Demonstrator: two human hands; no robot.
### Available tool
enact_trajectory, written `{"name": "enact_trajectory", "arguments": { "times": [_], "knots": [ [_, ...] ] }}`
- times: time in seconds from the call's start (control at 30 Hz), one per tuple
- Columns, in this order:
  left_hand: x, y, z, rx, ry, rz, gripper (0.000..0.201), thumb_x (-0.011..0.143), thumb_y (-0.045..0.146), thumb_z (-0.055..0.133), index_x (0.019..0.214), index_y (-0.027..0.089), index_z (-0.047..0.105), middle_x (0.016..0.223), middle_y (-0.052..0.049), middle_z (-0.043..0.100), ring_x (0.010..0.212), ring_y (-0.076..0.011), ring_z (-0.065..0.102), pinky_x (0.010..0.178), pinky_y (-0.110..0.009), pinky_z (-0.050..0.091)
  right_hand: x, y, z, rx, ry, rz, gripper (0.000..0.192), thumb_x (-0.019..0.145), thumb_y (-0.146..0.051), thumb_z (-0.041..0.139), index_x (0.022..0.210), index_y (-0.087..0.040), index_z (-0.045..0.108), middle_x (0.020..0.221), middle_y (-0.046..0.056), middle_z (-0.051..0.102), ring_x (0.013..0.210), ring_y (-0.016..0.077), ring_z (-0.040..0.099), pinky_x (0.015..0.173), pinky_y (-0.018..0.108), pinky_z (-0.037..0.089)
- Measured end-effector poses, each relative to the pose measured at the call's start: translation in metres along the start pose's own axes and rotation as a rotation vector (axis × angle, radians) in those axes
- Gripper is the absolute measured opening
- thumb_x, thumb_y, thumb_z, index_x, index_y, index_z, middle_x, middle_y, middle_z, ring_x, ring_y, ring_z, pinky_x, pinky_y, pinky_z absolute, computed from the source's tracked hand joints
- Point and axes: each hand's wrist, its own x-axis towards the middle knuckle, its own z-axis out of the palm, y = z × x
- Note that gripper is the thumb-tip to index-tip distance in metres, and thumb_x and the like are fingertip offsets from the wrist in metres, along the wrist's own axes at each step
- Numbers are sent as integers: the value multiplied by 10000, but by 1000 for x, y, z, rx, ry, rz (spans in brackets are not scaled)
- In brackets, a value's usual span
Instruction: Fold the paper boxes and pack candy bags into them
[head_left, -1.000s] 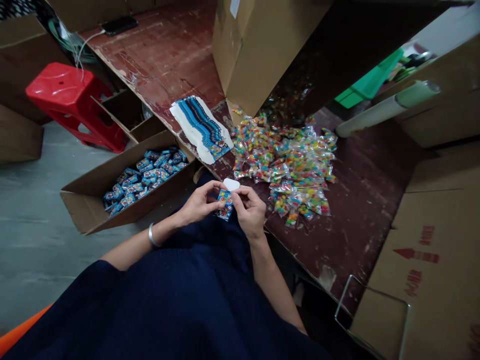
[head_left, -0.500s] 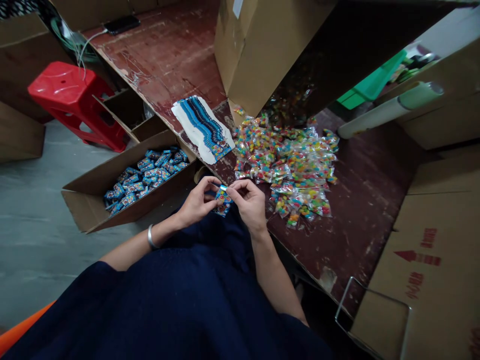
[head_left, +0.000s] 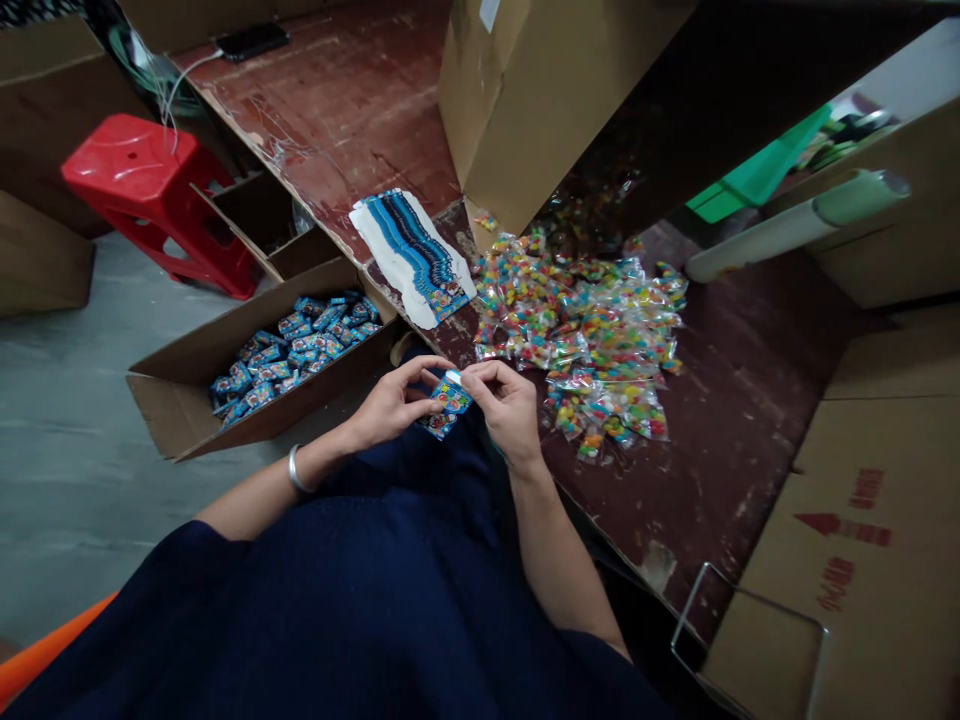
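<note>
At far left a red stool (head_left: 142, 190) stands on the grey floor. Beside it, an open cardboard box (head_left: 187, 400) sits below the counter edge and holds a layer of small blue packets (head_left: 292, 345).

The left hand (head_left: 390, 405), with a metal bangle (head_left: 295, 470) on its wrist, pinches the lower left side of a small blue box (head_left: 448, 402) between thumb and fingertips. The box is held above the lap, just in front of the counter (head_left: 720, 420) edge, tilted with its upper end toward the right. The right hand (head_left: 510, 405) pinches the upper right end of the same box with curled fingertips.

On the counter, behind the hands, lies a fanned stack of flat blue cartons (head_left: 412, 255). Just to its right spreads a heap of clear bags of multicoloured pieces (head_left: 585, 335), spilling from a large brown carton (head_left: 540, 90) turned on its side. Farther right lie a pale roll (head_left: 795, 225) and a carton with red arrows (head_left: 847, 560).
</note>
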Motion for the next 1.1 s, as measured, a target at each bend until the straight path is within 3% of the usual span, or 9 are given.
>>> {"name": "enact_trajectory", "arguments": {
  "times": [0.27, 0.43, 0.6, 0.87, 0.97, 1.1],
  "knots": [
    [4, 3, -10, -13, -67, -25, 541, 820, 330, 849, 1296, 187, 635, 1053, -63, 706, 830, -154, 717, 734, -262, 619, 11, 1, -8, -56, -84, 78, 232, 847, -395, 807, 732, -209, 730, 801, 25, 756, 762, 185, 679, 750, 330, 531],
    [5, 7, -13, -40, -11, -46, 510, 804, 321, 854, 1243, 167, 646, 1021, -65, 719, 856, -167, 715, 758, -279, 614, 3, 4, 1, 3, -66, 5, 195, 868, -413, 803, 818, -231, 750, 929, 33, 785, 905, 207, 728, 849, 353, 569],
    [3, 2, -14, -29, 6, -74, 493, 788, 339, 863, 1199, 173, 649, 965, -42, 709, 812, -151, 695, 714, -252, 590, -9, 12, 10, 66, -27, 45, 234, 803, -428, 862, 879, -248, 733, 1005, 38, 775, 974, 215, 737, 858, 361, 607],
    [4, 12, -21, 61, -93, -61, 476, 822, 328, 837, 1248, 182, 685, 1073, -72, 726, 846, -157, 711, 748, -260, 594, 7, 6, -7, 87, -167, 228, 328, 758, -503, 866, 728, -205, 732, 897, 60, 804, 767, 203, 719, 675, 333, 593],
    [5, 10, -23, 27, -68, -90, 547, 791, 327, 860, 1287, 185, 677, 1054, -68, 733, 846, -161, 711, 758, -270, 594, 5, 7, -4, -21, -83, 164, 304, 824, -486, 816, 734, -206, 738, 821, 46, 785, 741, 196, 702, 724, 346, 580],
    [5, 3, -19, -44, -12, -133, 541, 774, 340, 869, 1245, 170, 666, 997, -58, 729, 803, -149, 703, 741, -262, 580, -8, 10, 6, -78, -66, 43, 260, 927, -471, 722, 848, -225, 748, 1019, 63, 787, 964, 224, 737, 869, 365, 587]
  ]
}}
